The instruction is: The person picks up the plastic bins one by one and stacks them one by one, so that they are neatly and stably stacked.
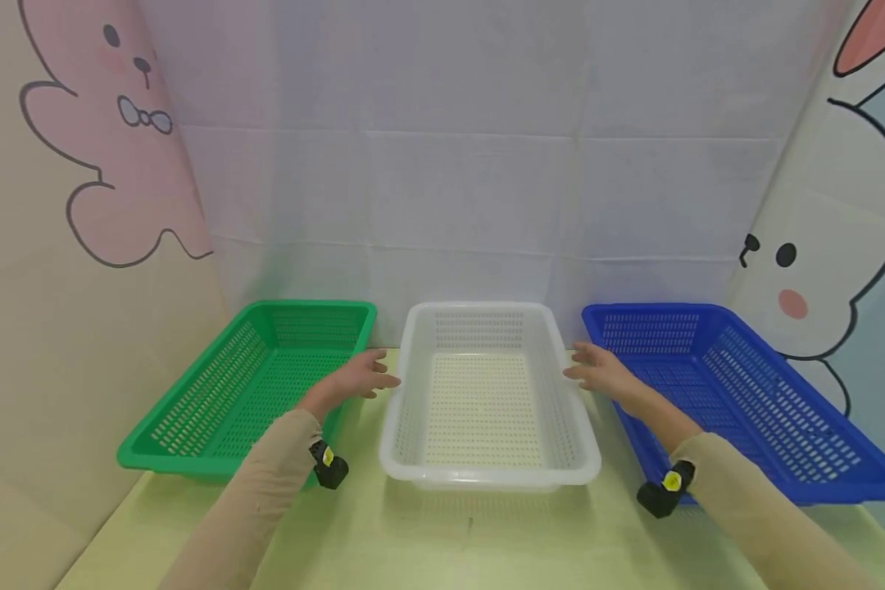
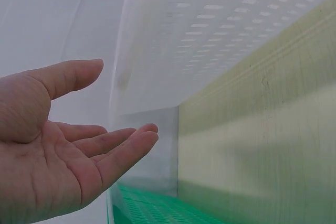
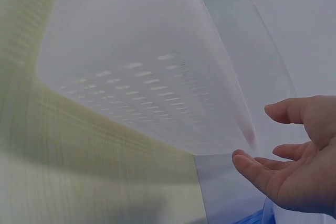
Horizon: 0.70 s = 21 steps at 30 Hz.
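Observation:
A white slotted plastic basket [image 1: 487, 477] stands in the middle of the table, with nothing lying inside it. My left hand [image 1: 360, 374] is at its left side, fingers spread and extended toward the rim. Across from it, my right hand [image 1: 601, 373] reaches toward the right rim with its fingers extended. In the left wrist view the left hand [image 2: 68, 145] has palm and thumb apart, close to the basket wall [image 2: 157, 40]. The right wrist view shows the right hand [image 3: 299, 156] beside the opposite wall [image 3: 131, 35]. Whether either hand touches the rim, I cannot tell.
On the left a green basket [image 1: 184, 465] stands partly under my left arm. To the right is a blue basket [image 1: 841, 492], partly behind my right forearm. The pale wood-grain table [image 1: 479, 549] ends at a white cloth backdrop [image 1: 472, 188].

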Available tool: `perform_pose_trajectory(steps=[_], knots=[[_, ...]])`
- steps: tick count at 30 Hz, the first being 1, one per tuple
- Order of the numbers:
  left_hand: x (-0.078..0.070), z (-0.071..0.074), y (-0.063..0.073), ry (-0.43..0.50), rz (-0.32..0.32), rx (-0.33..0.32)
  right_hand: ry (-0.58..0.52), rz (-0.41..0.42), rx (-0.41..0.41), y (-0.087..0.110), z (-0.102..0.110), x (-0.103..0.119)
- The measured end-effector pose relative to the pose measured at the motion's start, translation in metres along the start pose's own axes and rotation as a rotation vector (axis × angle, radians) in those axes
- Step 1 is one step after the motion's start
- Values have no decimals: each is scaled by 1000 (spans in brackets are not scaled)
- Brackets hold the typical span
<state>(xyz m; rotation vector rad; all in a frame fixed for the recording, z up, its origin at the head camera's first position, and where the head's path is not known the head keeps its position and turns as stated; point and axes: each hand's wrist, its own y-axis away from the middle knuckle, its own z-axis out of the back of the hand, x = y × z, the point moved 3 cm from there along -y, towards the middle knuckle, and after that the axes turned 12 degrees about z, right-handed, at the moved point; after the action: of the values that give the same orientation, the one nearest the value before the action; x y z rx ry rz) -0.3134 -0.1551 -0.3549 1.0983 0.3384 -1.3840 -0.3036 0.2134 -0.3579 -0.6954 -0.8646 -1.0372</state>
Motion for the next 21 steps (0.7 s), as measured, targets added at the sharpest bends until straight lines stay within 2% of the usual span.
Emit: perform_pose_trajectory(steps=[8,21], knots=[[1,-10,3,4,1,7,16,-24,-7,2,-7,3],[7,-19,1,27,-79,55,-9,-38,-5,6,-11,2]])
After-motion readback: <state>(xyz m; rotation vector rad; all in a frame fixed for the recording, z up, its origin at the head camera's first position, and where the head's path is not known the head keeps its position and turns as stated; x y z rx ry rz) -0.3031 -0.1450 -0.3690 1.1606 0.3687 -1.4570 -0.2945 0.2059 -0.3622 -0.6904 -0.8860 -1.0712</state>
